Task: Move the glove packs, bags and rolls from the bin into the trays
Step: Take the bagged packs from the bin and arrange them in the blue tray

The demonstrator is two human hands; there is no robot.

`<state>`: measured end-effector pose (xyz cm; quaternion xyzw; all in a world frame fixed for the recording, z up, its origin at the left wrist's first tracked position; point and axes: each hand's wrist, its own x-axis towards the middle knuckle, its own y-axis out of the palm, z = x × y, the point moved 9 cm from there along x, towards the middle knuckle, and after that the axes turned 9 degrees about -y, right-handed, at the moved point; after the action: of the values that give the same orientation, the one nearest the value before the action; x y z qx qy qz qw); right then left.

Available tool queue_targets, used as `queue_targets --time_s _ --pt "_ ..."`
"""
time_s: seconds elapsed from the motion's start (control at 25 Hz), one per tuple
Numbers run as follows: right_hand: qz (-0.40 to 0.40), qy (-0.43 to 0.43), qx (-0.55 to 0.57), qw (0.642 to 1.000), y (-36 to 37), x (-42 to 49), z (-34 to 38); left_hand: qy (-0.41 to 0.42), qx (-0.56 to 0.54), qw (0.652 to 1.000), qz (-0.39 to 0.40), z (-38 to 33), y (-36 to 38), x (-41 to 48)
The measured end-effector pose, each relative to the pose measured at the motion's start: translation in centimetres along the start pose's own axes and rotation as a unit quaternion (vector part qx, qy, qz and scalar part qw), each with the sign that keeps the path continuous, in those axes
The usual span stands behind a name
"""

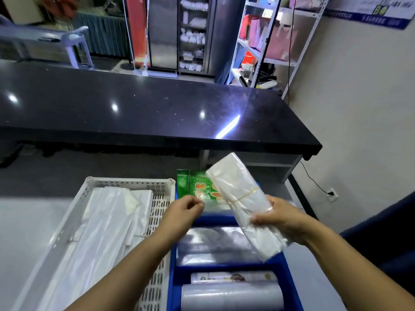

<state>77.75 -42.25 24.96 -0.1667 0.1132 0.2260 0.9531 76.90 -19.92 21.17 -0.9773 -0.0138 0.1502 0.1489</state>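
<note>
currently right hand (284, 217) grasps a banded bundle of clear bags (241, 200), fingers clamped on its lower half, held tilted above the blue bin (289, 272), probably to clear the dividers. left hand (187, 208) hovers empty beside it, fingers loosely curled, likely ready to steady the floppy end. white perforated tray (157, 221) sits just left, already holding white bags (107, 221). rolls (231, 297) and a green pack (197, 187) remain in the bin. nothing blocks the way across.

The wall poster (381, 10) at top right shows large letters "BO"; its smaller print is blurred. The green pack (197, 187) carries red-and-yellow characters too blurred to read. The roll label (233, 277) is illegible.
</note>
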Motion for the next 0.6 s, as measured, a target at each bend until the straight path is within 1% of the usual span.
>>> queue_targets --time_s 0.04,0.08,0.12,0.16,0.2,0.24,0.28,0.4,0.44,0.52,0.6 --pt "-0.015 0.0 -0.019 1.0 -1.4 -0.3 -0.3 0.026 0.153 0.988 0.007 0.3 1.3 -0.2" --pt "-0.021 -0.001 -0.036 0.999 -2.5 -0.6 -0.6 0.051 0.29 0.955 0.021 0.7 3.0 -0.4" --pt "-0.023 -0.001 -0.049 0.999 -3.4 -0.8 -0.8 0.077 0.402 0.912 0.032 1.1 4.7 -0.5" --pt "-0.023 0.0 -0.057 0.998 -4.2 -0.9 -1.0 0.105 0.486 0.867 0.037 1.3 6.2 -0.5" --pt "-0.023 0.0 -0.061 0.998 -4.7 -0.9 -1.2 0.126 0.544 0.829 0.04 1.6 7.3 -0.6" --pt "-0.023 0.002 -0.064 0.998 -5.4 -0.9 -1.5 0.135 0.573 0.807 0.039 1.8 8.3 -0.4" --pt "-0.024 0.001 -0.068 0.997 -5.9 -0.9 -1.8 0.129 0.58 0.803 0.039 2.1 8.9 -0.1" --pt "-0.033 -0.011 -0.091 0.995 -6.9 -0.6 -2.3 0.089 0.553 0.827 0.045 2.7 9.1 0.2" --pt "-0.031 -0.013 -0.099 0.995 -7.2 -0.3 -2.6 0.074 0.552 0.829 0.051 2.9 9.2 0.2" --pt "-0.03 -0.019 -0.115 0.993 -7.5 0.0 -2.8 0.069 0.576 0.813 0.054 2.5 9.2 0.1" --pt "-0.024 -0.029 -0.139 0.99 -7.4 0.5 -2.7 0.092 0.599 0.794 0.051 1.9 9.5 0.0"
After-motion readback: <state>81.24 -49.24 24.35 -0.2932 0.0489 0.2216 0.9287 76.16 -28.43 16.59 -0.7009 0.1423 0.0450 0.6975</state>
